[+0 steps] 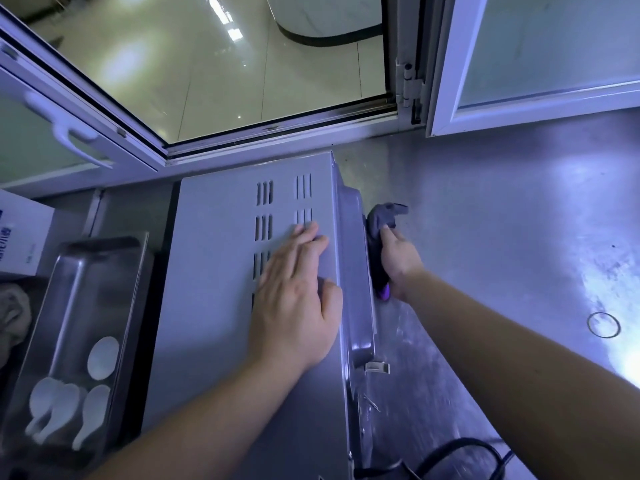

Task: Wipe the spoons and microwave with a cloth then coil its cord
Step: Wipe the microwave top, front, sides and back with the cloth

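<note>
The grey metal microwave (214,289) stands in the middle of the steel counter, its vented top facing me. My left hand (294,299) lies flat on that top, fingers straight over the vent slots. My right hand (398,261) grips a dark purple-grey cloth (382,220) and holds it against the microwave's right-hand side panel. The black cord (460,455) loops loosely on the counter at the bottom right. Several white spoons (65,403) lie in a steel tray (114,341) to the left of the microwave.
The steel counter (502,237) stretches to the right, with a round ring mark (603,324) on it. An open window (242,81) with white frames sits behind the microwave. A white box (24,233) and a crumpled rag (14,317) are at the far left.
</note>
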